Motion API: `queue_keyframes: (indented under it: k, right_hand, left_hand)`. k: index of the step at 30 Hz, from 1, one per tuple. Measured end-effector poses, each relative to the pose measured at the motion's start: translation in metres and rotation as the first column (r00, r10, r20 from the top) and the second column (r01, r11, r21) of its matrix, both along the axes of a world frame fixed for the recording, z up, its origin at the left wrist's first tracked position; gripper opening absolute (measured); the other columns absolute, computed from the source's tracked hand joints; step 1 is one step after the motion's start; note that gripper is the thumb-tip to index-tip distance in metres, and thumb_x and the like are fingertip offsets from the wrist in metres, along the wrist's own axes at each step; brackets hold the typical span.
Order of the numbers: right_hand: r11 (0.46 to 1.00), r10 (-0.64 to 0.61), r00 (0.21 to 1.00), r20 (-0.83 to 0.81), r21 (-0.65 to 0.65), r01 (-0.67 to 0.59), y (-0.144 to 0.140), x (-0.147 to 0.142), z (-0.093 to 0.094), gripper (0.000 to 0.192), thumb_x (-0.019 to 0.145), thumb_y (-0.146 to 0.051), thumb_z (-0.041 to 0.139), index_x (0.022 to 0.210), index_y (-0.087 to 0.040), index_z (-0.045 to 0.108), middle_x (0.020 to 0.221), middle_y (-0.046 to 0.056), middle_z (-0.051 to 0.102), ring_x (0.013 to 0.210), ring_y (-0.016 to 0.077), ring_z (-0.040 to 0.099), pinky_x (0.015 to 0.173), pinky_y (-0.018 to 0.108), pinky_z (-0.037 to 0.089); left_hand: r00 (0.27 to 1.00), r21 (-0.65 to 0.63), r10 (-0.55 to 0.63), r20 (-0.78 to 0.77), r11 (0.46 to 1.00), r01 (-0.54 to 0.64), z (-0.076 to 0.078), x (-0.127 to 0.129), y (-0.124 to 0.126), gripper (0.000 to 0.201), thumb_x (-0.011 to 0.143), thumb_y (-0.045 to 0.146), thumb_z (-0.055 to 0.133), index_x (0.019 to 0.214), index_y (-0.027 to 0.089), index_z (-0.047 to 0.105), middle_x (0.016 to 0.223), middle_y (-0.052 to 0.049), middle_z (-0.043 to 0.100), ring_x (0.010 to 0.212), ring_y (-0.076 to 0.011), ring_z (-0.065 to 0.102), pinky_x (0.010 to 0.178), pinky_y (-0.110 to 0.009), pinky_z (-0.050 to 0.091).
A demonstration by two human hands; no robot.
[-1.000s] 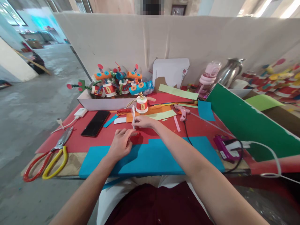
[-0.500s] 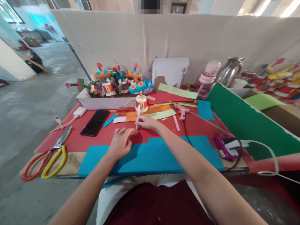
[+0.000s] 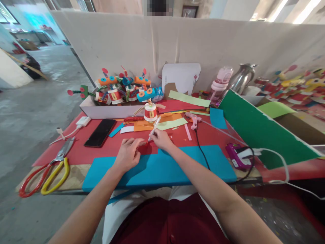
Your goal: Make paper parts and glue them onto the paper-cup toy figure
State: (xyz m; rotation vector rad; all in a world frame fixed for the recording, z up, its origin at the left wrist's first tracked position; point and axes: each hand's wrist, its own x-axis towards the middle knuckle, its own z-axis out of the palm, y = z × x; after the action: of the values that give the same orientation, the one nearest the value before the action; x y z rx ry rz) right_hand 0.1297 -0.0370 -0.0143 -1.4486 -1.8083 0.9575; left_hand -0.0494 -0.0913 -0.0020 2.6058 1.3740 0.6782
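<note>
My right hand (image 3: 162,138) is closed around a white pen (image 3: 156,124), held at a slant with its tip low on the red paper. Just left of it, my left hand (image 3: 130,153) rests with its index finger stretched towards the pen tip. That fingertip presses on a brighter red patch of paper (image 3: 146,144), whose outline I cannot make out. Behind the pen stands a paper-cup figure (image 3: 150,112) with a blue head, orange round eyes and pleated paper arms. Blue paper (image 3: 137,174) lies beneath my forearms at the table's front.
Large scissors (image 3: 59,157) and a phone (image 3: 100,133) lie left. A box (image 3: 109,112) of similar figures stands behind. Right are a pink glue gun (image 3: 194,121) with its cord, a purple power socket (image 3: 238,156) and a green panel (image 3: 264,132). Paper strips (image 3: 174,124) lie mid-table.
The pen has tilted from nearly upright to leaning right, and my right hand has shifted slightly. My left hand stays in nearly the same place. The whole view has moved a little.
</note>
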Motion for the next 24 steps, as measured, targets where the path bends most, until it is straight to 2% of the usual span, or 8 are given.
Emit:
queue_keyframes:
  k: [12, 24]
  right_hand:
    - [0.995, -0.084, 0.994, -0.070, 0.047, 0.087, -0.024, -0.003, -0.004, 0.007, 0.088, -0.019, 0.053, 0.081, -0.019, 0.056, 0.083, 0.005, 0.071, 0.081, 0.0162, 0.066, 0.077, 0.026, 0.047]
    - [0.985, -0.153, 0.987, -0.051, 0.067, 0.156, -0.036, -0.008, -0.006, 0.011, 0.088, -0.021, 0.052, 0.078, -0.019, 0.055, 0.084, 0.006, 0.070, 0.080, 0.0171, 0.065, 0.075, 0.027, 0.047]
  left_hand:
    - [1.000, 0.039, 0.016, -0.023, 0.999, -0.016, 0.000, 0.001, -0.001, 0.047, 0.066, 0.007, 0.042, 0.110, 0.019, 0.049, 0.095, -0.008, 0.069, 0.088, -0.0253, 0.058, 0.078, -0.039, 0.038]
    - [1.000, -0.006, 0.013, 0.009, 1.000, -0.012, 0.002, 0.002, -0.001, 0.049, 0.063, 0.007, 0.042, 0.110, 0.020, 0.051, 0.106, -0.007, 0.070, 0.092, -0.0254, 0.059, 0.079, -0.039, 0.038]
